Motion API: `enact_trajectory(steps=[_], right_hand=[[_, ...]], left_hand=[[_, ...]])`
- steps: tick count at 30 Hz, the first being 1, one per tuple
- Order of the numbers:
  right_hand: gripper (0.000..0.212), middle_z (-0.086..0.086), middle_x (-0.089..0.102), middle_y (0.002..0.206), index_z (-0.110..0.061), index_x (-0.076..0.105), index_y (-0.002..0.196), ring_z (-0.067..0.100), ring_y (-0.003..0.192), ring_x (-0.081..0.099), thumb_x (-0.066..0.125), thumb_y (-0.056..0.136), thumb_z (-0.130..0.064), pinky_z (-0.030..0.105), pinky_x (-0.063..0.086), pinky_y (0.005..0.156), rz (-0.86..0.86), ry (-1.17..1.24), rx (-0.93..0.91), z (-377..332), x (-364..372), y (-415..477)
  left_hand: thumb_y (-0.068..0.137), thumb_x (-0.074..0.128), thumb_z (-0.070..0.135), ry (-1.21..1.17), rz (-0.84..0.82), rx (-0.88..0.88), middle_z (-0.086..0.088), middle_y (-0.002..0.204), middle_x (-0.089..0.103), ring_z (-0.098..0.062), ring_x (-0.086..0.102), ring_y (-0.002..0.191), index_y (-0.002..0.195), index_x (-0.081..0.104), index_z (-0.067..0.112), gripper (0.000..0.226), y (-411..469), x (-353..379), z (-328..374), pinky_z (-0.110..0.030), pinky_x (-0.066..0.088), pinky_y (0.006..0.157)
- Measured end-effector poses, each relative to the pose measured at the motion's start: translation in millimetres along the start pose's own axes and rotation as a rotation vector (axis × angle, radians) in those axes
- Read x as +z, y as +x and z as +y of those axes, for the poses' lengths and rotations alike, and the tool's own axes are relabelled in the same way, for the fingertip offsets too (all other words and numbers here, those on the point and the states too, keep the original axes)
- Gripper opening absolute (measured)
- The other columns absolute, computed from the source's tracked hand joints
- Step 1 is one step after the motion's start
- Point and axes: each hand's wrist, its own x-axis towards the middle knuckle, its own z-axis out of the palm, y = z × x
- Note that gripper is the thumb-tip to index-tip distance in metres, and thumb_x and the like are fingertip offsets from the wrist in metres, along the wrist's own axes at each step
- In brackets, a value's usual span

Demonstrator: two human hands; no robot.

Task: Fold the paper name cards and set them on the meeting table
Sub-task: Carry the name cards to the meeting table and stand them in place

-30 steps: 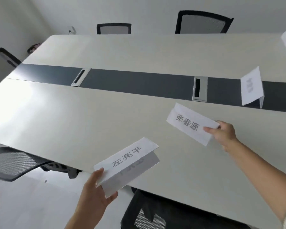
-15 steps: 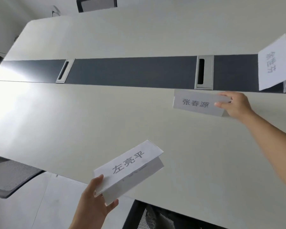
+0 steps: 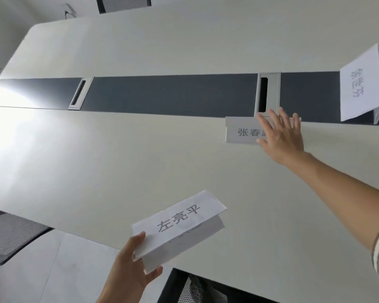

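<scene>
My left hand [image 3: 127, 274] grips a folded white name card [image 3: 179, 228] by its lower left corner, above the near edge of the meeting table [image 3: 96, 160]. A second folded card [image 3: 241, 131] stands on the table just in front of the dark centre strip. My right hand [image 3: 280, 136] hovers over that card's right end with fingers spread, hiding part of its printed name; whether it touches the card I cannot tell. A third folded card [image 3: 359, 84] stands on the dark strip at the far right.
Two metal cable hatches [image 3: 268, 95] [image 3: 80, 94] sit in the dark strip [image 3: 169, 96]. A mesh chair [image 3: 11, 235] stands at the lower left, another chair back [image 3: 195, 289] is just below me, and one chair [image 3: 123, 3] is at the far side.
My right hand carried the second card forward, set it down near the strip and let go, opening its fingers. The left hand kept hold of its card. The view tilted down and closer.
</scene>
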Motion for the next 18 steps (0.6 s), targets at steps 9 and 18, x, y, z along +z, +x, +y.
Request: enact_trajectory(steps=[9, 18], right_hand=[[0.077, 0.01, 0.007, 0.163, -0.03, 0.002, 0.153, 0.034, 0.148, 0.0, 0.048, 0.092, -0.045, 0.055, 0.0, 0.117, -0.062, -0.116, 0.062, -7.3, 1.6, 2.9], [0.082, 0.011, 0.009, 0.162, -0.03, 0.003, 0.151, 0.034, 0.148, 0.003, 0.054, 0.087, -0.041, 0.057, 0.01, 0.116, -0.261, -0.127, 0.073, -10.0, -28.6, 11.5]], left_hand=[[0.064, 0.069, 0.029, -0.047, 0.02, -0.004, -0.008, 0.092, 0.059, -0.025, 0.056, 0.072, 0.107, 0.062, 0.015, 0.045, -2.7, -20.8, -5.8, -0.031, 0.046, 0.056], [0.067, 0.069, 0.029, -0.119, -0.034, 0.046, -0.01, 0.099, 0.059, -0.025, 0.058, 0.073, 0.108, 0.064, 0.015, 0.044, -14.8, -40.5, -11.4, -0.032, 0.048, 0.056]])
